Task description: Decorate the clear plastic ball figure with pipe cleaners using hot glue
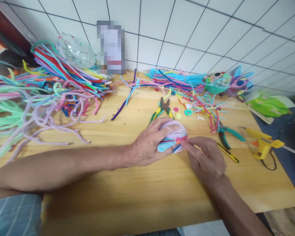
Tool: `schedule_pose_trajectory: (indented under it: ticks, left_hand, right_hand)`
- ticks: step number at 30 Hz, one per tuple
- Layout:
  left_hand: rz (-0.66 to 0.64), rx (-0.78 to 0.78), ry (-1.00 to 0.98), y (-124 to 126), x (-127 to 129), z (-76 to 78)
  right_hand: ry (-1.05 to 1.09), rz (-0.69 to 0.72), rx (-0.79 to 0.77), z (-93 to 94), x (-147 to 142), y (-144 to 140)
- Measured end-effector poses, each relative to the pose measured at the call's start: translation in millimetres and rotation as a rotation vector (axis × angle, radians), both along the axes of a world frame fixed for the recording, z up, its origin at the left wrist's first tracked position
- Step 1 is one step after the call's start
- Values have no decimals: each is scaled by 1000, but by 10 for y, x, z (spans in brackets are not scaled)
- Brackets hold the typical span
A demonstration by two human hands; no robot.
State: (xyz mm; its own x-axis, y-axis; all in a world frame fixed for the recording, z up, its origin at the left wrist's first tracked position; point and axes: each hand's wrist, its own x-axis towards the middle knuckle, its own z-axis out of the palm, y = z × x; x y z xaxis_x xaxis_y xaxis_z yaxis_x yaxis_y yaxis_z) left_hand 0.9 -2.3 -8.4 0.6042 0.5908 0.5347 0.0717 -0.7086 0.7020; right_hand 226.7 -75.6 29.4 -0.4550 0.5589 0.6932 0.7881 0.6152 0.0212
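Observation:
My left hand [149,144] is wrapped round a ball of coiled pipe cleaners [175,131] in pink, lilac, white and light blue, holding it just above the table. At the ball's right side, the thumb and forefinger of my right hand [206,155] pinch together at a small pink and orange spot. Whatever sits between those fingertips is too small to make out. Behind the ball lie pliers [165,104] with yellow and green handles, partly hidden by my left hand.
Loose pipe cleaners [44,108] heap up on the left, below a clear balloon-like ball [76,50]. More bundles [177,78] line the tiled wall. Teal-handled pliers [228,134], a yellow cutter knife [227,152] and a yellow glue gun [263,142] lie at the right, near a green packet [269,104].

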Motion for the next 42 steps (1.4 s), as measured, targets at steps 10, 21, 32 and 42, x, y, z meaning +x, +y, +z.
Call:
schedule_pose_trajectory:
  ticks: [10, 21, 32, 42]
  left_hand:
    - [-22, -30, -8, 8, -18, 29]
    - [-37, -21, -6, 20, -17, 36]
    - [-45, -63, -37, 40, -22, 45]
    - [-266, -462, -62, 313, -108, 211]
  right_hand:
    - [52, -22, -73, -64, 104, -43]
    - [18, -25, -42, -19, 65, 4]
    - [133, 59, -300, -182, 121, 2]
    - [411, 111, -363, -403, 155, 185]
